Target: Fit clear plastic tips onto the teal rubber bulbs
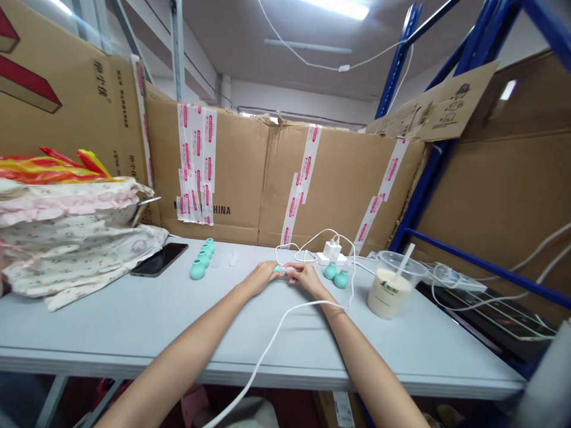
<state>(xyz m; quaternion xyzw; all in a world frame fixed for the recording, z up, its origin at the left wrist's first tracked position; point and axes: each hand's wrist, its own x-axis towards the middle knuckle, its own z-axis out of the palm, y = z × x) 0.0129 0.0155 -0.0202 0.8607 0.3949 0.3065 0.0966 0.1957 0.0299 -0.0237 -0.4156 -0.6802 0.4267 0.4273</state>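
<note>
In the middle of the frame, low over the grey table, the piece sat between the two hands. It was a small thing, teal at its left end and clear or whitish toward the right; its finer shape was too small for me to make out. The left hand pinched the teal end in its fingertips, and the right hand had thumb and fingers closed on the pale end.

Left of centre stood a slanting row of four round teal pots with open necks, two clear bits lying just beside them. Two more teal pots stood right of the hands, near a white plug and its cable.

Across the back, the cardboard bore "CHINA" in black capitals, the print to its left partly under white tape with pink marks. Chinese characters ran down the box at upper left. At right, the cup of milky drink carried dark green lettering, too small to read.
</note>
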